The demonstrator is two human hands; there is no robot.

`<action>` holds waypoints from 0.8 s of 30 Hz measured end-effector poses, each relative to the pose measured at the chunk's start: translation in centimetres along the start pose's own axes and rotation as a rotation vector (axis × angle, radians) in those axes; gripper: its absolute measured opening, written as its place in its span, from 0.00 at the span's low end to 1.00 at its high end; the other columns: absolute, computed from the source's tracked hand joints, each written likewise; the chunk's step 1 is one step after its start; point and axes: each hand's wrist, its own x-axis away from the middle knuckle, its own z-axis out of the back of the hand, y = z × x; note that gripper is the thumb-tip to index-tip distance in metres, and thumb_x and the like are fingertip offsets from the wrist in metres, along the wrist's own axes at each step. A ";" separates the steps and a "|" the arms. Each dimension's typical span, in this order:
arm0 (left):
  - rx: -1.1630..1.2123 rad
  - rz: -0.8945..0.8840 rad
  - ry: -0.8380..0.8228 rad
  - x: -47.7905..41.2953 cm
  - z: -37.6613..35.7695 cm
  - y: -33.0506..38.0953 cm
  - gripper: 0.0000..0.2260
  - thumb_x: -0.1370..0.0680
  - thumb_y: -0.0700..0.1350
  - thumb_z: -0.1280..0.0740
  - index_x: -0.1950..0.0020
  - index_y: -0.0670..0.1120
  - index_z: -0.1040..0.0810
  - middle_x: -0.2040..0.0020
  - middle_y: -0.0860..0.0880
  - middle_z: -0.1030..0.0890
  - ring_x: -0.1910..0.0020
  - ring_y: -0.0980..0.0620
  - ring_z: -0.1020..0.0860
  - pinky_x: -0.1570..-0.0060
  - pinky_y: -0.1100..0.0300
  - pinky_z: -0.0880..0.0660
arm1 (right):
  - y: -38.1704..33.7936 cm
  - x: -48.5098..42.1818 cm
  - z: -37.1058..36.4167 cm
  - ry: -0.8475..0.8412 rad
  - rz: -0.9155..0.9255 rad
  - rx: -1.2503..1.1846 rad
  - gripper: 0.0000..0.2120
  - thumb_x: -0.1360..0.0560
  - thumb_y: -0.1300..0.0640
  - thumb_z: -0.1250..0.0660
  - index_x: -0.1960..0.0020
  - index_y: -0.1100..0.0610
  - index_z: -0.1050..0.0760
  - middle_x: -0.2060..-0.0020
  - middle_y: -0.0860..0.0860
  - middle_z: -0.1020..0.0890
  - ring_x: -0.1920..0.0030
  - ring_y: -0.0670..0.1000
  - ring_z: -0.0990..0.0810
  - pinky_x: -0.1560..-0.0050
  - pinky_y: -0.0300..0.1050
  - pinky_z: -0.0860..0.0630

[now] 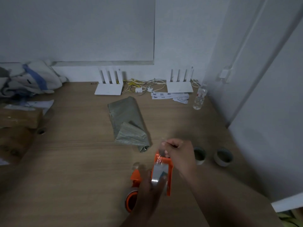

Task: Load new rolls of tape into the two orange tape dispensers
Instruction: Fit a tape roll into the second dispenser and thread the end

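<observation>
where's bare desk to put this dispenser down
Bare wood lies left of the hands, between the green sack and the boxes. Crowded: back edge with routers and cables, and right by two cups.

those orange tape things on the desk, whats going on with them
A person is loading clear tape into an orange plastic tape dispenser. The left hand holds it above the wooden desk, while the right hand pinches the loose end of the clear tape and draws it past the front of the dispenser. A second orange dispenser, with a roll on it, lies on the desk just left of the hands.
</observation>
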 end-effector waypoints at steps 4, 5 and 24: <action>-0.002 -0.004 0.082 -0.7 -0.2 0.6 0.13 0.23 0.54 0.26 0.46 0.46 0.16 0.57 0.52 0.10 0.57 0.58 0.14 0.56 0.68 0.19 | -0.9 -0.5 0.2 0.025 0.025 -0.035 0.10 0.28 0.56 0.28 0.66 0.45 0.18 0.69 0.48 0.14 0.68 0.49 0.15 0.61 0.47 0.17; -0.011 -0.002 0.080 -0.7 -0.2 0.6 0.09 0.22 0.51 0.25 0.49 0.47 0.16 0.60 0.51 0.11 0.59 0.58 0.14 0.59 0.68 0.20 | -0.9 -0.6 0.2 0.034 0.013 -0.042 0.10 0.29 0.56 0.27 0.67 0.43 0.18 0.68 0.48 0.14 0.67 0.49 0.15 0.60 0.48 0.17; -0.059 0.117 0.059 -0.3 0.6 -1.5 0.08 0.30 0.59 0.22 0.65 0.58 0.13 0.75 0.50 0.17 0.76 0.56 0.19 0.63 0.49 0.18 | -0.7 -1.9 0.0 0.089 0.007 -0.083 0.09 0.28 0.56 0.28 0.66 0.46 0.18 0.69 0.50 0.15 0.70 0.48 0.18 0.54 0.58 0.17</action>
